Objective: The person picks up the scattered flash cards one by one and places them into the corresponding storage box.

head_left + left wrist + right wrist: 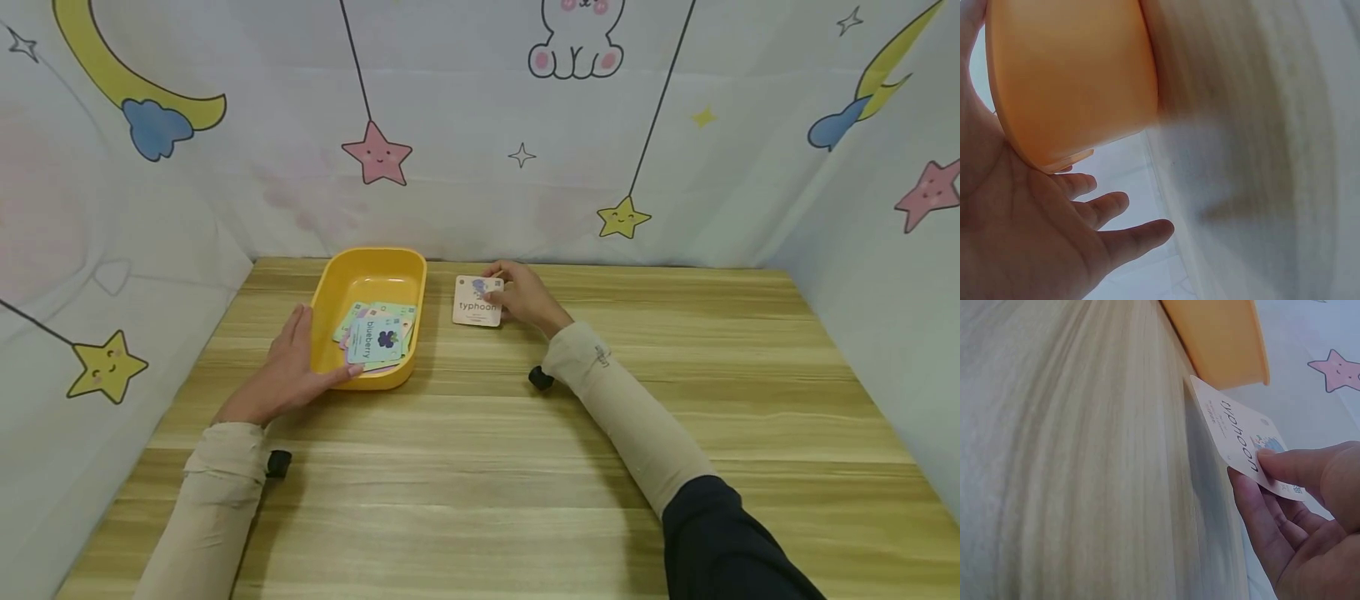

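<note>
Between thumb and fingers my right hand [531, 298] pinches a pale square card [477, 310] printed "typhoon"; the right wrist view shows this card [1235, 434] tilted, just off the wooden surface. To its left stands a yellow plastic bin [375, 265] on the table. Several pastel cards lie overlapping inside it, with a "blueberry" card [367, 342] on top. Against the bin's left side rests my left hand [281, 371], its fingers straight and its thumb across the near rim. In the left wrist view, the palm [1029, 231] touches the bin's wall [1072, 75].
The wood-grain table [465, 483] runs back to a white cloth backdrop [465, 208] printed with stars and moons. More cloth hangs at both sides. A black piece [278, 463] sits at the left wrist, another black piece [540, 378] at the right.
</note>
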{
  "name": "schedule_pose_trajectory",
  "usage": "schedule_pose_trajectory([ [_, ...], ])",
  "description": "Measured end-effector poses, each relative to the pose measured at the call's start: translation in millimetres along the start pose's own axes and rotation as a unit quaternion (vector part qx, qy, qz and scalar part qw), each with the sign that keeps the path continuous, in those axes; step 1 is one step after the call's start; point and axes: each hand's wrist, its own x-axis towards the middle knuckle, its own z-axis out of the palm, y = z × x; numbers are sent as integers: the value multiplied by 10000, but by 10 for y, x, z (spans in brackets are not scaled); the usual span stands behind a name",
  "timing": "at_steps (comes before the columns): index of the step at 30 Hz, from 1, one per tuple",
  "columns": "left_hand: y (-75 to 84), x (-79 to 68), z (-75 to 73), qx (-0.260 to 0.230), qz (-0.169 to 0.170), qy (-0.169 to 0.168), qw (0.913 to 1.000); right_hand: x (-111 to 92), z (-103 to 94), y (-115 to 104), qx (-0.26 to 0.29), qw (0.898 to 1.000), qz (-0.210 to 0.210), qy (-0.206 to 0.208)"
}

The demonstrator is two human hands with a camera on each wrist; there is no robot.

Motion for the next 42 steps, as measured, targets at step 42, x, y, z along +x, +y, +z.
schedule_pose_trajectory([
  [42,-8,-3,-2,-24,-8,-60,10000,-186,74,-353,173,9952,-946,182],
])
